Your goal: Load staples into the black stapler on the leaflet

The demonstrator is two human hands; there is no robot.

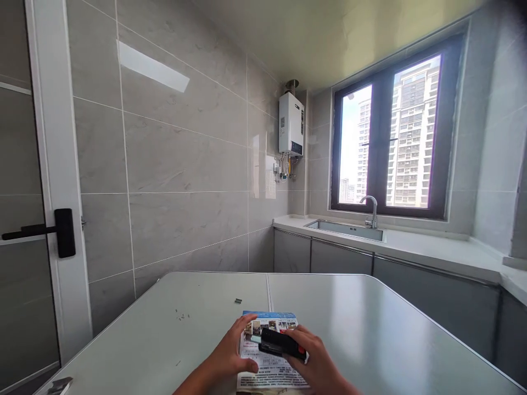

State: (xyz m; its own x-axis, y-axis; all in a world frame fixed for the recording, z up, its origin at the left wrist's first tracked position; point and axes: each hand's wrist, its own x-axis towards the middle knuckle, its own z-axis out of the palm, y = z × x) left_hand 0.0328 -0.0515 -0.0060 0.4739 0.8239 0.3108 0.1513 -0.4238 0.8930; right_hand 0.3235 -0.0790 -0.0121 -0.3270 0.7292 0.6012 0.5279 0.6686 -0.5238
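Black along its body and pale at its front end, what looks like a stapler [278,342] is held over the printed sheets [267,378] at the lower centre of the frame. We see the right hand [315,356] closed around its rear part, a hold that, in our judgement, leaves the pale end free to point left. The left hand [234,348] is half open, thumb and fingers spread apart about the left side of the sheets; we take this as steadying the paper, though we cannot tell how firmly it presses.

Beneath them, the pale tabletop [197,351] is glossy, catching window light at right and split by a seam near the middle. A small dark strip [238,300], perhaps staples, lies just above the sheets, with tiny specks [182,316] to its left. A metallic object [61,385] in the lower left corner is cut off, so we cannot name it.

Around us, grey tiles [185,159] cover the wall, a door handle [65,233] shows at left, a white water heater [290,123] hangs right of centre, and a sink [349,229] sits below the window [381,131].
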